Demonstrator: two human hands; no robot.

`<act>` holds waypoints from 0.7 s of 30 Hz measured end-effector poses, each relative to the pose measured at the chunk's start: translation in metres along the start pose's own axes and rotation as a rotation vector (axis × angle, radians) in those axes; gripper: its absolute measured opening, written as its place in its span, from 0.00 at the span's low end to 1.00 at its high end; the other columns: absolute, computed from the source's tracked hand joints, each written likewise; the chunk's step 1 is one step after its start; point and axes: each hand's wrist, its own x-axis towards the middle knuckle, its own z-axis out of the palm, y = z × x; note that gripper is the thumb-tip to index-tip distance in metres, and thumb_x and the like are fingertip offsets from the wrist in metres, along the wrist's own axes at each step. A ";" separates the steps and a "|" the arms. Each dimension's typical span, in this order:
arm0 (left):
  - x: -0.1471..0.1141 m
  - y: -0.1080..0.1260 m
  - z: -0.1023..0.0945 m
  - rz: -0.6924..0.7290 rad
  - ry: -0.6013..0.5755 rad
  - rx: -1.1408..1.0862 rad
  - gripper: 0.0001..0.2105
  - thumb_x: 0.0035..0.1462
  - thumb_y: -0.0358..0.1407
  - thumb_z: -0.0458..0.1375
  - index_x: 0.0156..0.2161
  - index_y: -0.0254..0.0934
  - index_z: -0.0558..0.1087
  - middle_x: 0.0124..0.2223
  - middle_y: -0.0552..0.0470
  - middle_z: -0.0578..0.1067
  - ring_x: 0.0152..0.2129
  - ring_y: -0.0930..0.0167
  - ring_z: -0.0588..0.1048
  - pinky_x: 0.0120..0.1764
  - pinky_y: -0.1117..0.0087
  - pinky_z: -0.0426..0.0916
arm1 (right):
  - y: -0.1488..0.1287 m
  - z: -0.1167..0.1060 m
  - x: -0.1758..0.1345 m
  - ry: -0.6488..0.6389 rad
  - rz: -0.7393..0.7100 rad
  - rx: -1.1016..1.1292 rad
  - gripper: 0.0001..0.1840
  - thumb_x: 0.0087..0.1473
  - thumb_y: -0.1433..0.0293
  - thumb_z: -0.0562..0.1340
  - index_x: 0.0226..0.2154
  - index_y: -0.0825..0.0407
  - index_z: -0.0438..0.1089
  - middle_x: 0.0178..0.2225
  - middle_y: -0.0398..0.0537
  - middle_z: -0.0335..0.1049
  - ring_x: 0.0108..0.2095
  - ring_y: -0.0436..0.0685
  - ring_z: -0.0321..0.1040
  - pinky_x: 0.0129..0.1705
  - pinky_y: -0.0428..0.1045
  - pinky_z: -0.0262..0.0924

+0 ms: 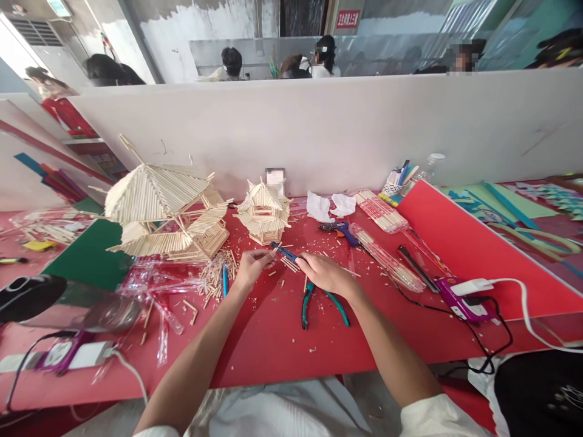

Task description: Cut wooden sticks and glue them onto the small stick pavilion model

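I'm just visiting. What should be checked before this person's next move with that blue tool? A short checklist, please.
1. Blue tool in the right hand: ok, held at its near end.
2. Left hand well clear of the tool's far end: not ok, the fingertips are right by it.
3. A stick gripped firmly in the left fingertips: cannot tell, too small.
4. Teal-handled pliers well away from the right hand: not ok, they lie close beside it.
5. Glue gun cool: cannot tell.
6. Smaller stick pavilion upright: ok.
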 end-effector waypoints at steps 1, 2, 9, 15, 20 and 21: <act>0.000 0.000 0.000 0.000 -0.001 0.000 0.22 0.39 0.53 0.73 0.30 0.34 0.82 0.30 0.44 0.79 0.27 0.68 0.75 0.38 0.64 0.72 | 0.000 0.000 0.000 0.001 0.001 -0.001 0.21 0.71 0.59 0.44 0.39 0.50 0.67 0.38 0.52 0.76 0.40 0.60 0.72 0.37 0.49 0.52; 0.000 0.000 0.000 0.001 -0.002 0.000 0.22 0.39 0.53 0.73 0.29 0.34 0.82 0.30 0.45 0.79 0.26 0.69 0.75 0.38 0.64 0.72 | 0.000 0.000 0.000 0.000 0.001 -0.002 0.21 0.71 0.59 0.45 0.39 0.50 0.67 0.38 0.52 0.76 0.40 0.60 0.72 0.37 0.49 0.52; -0.001 0.002 0.001 -0.008 0.001 0.000 0.23 0.37 0.54 0.73 0.29 0.33 0.81 0.29 0.44 0.79 0.27 0.68 0.75 0.38 0.64 0.73 | -0.002 -0.001 0.000 -0.013 0.007 0.003 0.21 0.71 0.59 0.45 0.38 0.50 0.67 0.37 0.51 0.76 0.39 0.59 0.72 0.36 0.49 0.51; -0.002 0.003 0.001 -0.016 0.002 -0.019 0.23 0.37 0.53 0.73 0.29 0.32 0.81 0.29 0.45 0.79 0.27 0.69 0.76 0.37 0.66 0.73 | -0.001 0.000 0.000 -0.004 0.003 0.000 0.22 0.71 0.58 0.44 0.39 0.50 0.68 0.37 0.51 0.76 0.39 0.59 0.72 0.36 0.49 0.51; 0.000 0.000 0.000 -0.014 0.005 -0.006 0.24 0.37 0.53 0.73 0.29 0.32 0.81 0.29 0.44 0.79 0.27 0.69 0.76 0.36 0.67 0.73 | 0.001 0.002 0.001 0.004 -0.010 -0.024 0.22 0.71 0.58 0.44 0.40 0.51 0.68 0.39 0.52 0.77 0.41 0.60 0.73 0.37 0.49 0.52; 0.000 -0.001 0.000 -0.014 0.004 -0.002 0.24 0.37 0.53 0.73 0.30 0.32 0.81 0.29 0.44 0.79 0.27 0.69 0.76 0.36 0.66 0.73 | 0.000 0.002 0.001 0.006 -0.011 -0.038 0.22 0.71 0.58 0.44 0.40 0.51 0.67 0.39 0.52 0.77 0.41 0.60 0.73 0.37 0.49 0.52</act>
